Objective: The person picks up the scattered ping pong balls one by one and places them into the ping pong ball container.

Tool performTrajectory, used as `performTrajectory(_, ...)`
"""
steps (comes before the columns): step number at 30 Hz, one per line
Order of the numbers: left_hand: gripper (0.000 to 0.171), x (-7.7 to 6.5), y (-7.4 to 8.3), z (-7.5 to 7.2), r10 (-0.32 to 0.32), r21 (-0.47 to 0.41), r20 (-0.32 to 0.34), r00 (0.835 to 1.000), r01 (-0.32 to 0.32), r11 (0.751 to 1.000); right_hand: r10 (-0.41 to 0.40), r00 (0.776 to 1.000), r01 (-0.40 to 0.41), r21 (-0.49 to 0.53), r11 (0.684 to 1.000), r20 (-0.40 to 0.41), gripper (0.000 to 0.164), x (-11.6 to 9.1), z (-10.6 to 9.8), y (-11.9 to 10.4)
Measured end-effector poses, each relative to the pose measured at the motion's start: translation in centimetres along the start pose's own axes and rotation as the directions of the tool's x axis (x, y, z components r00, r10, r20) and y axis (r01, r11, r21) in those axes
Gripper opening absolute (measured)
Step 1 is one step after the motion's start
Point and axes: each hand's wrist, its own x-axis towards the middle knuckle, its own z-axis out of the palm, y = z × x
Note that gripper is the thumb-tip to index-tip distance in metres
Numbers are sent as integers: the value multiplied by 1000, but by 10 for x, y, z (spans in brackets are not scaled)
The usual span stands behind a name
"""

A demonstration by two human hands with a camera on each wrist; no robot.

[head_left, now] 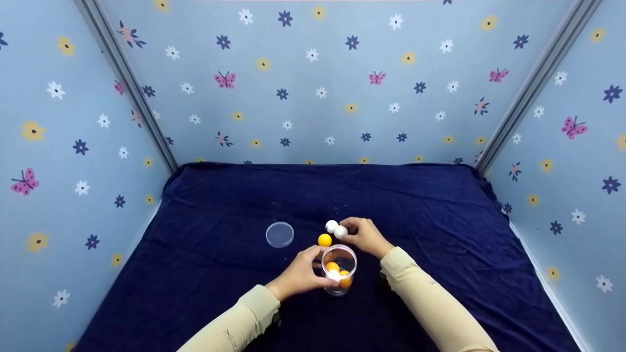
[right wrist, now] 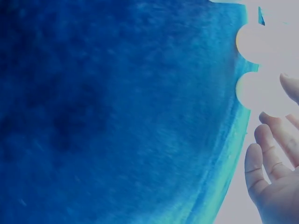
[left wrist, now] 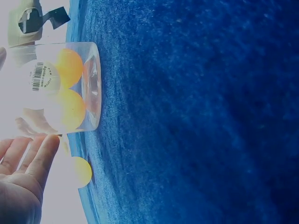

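My left hand (head_left: 301, 275) holds a clear plastic jar (head_left: 339, 254) round its side, thumb in front and fingers behind. The jar stands uncapped on the cloth. Inside lie two orange table tennis balls (left wrist: 69, 69) and a white one (left wrist: 41, 84) with a barcode printed on it. Beyond the jar, my right hand (head_left: 364, 236) pinches a white table tennis ball (head_left: 341, 231) between thumb and fingers. Close to it is another white ball (head_left: 331, 226). An orange ball (head_left: 324, 239) rests just behind the jar's rim. Glare washes out much of both wrist views.
A round clear lid (head_left: 280, 234) lies flat to the left of the balls. Dark blue cloth (head_left: 234, 205) with shallow wrinkles covers the table. Flower-patterned walls (head_left: 313, 78) enclose its back and both sides.
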Motion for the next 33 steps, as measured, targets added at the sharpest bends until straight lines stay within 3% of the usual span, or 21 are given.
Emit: performTrajectory(33,70,1,1,-1,-17,0,2,1000,17,1000,-54,998,55,41,998,-38,35,-2,-38,-27)
